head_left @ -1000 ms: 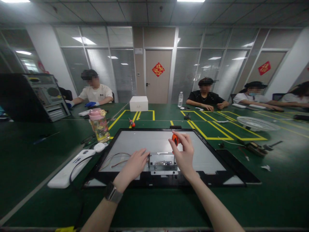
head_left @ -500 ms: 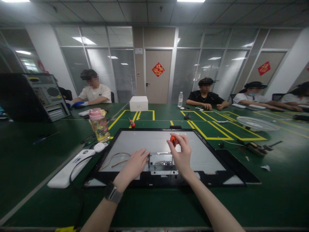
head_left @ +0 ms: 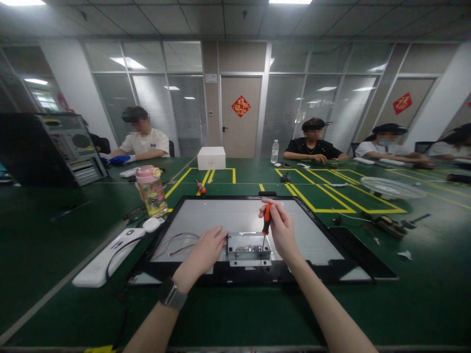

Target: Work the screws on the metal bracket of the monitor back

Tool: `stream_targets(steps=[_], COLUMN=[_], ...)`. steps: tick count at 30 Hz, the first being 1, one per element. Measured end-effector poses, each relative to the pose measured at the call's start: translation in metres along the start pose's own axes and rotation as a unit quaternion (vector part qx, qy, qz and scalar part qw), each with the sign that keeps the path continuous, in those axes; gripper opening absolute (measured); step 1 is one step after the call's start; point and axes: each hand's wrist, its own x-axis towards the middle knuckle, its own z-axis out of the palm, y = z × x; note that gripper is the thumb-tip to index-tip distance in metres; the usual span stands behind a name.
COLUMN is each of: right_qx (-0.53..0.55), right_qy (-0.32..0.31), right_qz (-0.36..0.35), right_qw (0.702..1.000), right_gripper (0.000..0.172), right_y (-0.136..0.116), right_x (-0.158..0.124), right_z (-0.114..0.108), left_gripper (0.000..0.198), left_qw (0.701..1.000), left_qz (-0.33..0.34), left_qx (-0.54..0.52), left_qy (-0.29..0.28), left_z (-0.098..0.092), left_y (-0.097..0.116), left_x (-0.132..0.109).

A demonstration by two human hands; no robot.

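Observation:
A flat display panel (head_left: 235,215) with a black frame lies on the green table, its pale grey back facing up. On its near edge sits a silver metal bracket (head_left: 243,241) with a hinge-like part in it. My right hand (head_left: 283,228) is closed on the orange and black handle of a screwdriver (head_left: 267,220). The shaft points down, and its tip reaches the bracket's right end. Fingers outstretched, my left hand (head_left: 208,250) lies over the panel with its fingertips at the bracket's left side. Thin wires (head_left: 180,240) run across the panel left of that hand.
On the left stand a pink-lidded bottle (head_left: 150,191), a white power bank-like slab (head_left: 108,257) and a computer case (head_left: 47,147). A black flat piece (head_left: 362,252) lies right of the panel. A white box (head_left: 211,158) stands at the back. Several people sit across the table.
My right hand has turned the screwdriver, so its handle and shaft now show side-on over the bracket's right end. My left hand stays nearly where it was.

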Motion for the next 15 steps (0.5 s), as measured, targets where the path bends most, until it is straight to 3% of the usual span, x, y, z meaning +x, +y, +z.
stream_targets(steps=[5,11,15], right_qx=[0.089,0.012,0.057], right_qy=[-0.044,-0.03,-0.058], right_qz=[0.021,0.001,0.038], right_qw=[0.995,0.999,0.996], right_gripper=[0.023,0.018,0.024], right_y=[-0.0053,-0.003,-0.0021], right_x=[0.0003,-0.0001,-0.0001], right_z=[0.002,-0.0019,-0.0007], left_gripper=[0.04,0.039,0.038], left_qw=[1.0,1.0,1.0], left_qz=[-0.002,0.007,0.011], left_qx=[0.001,-0.005,-0.009], left_qy=[0.0,0.018,0.011], left_z=[-0.0028,-0.0003,-0.0026], left_y=[0.0019,-0.0005,-0.0003], left_x=[-0.0005,-0.0006,-0.0004])
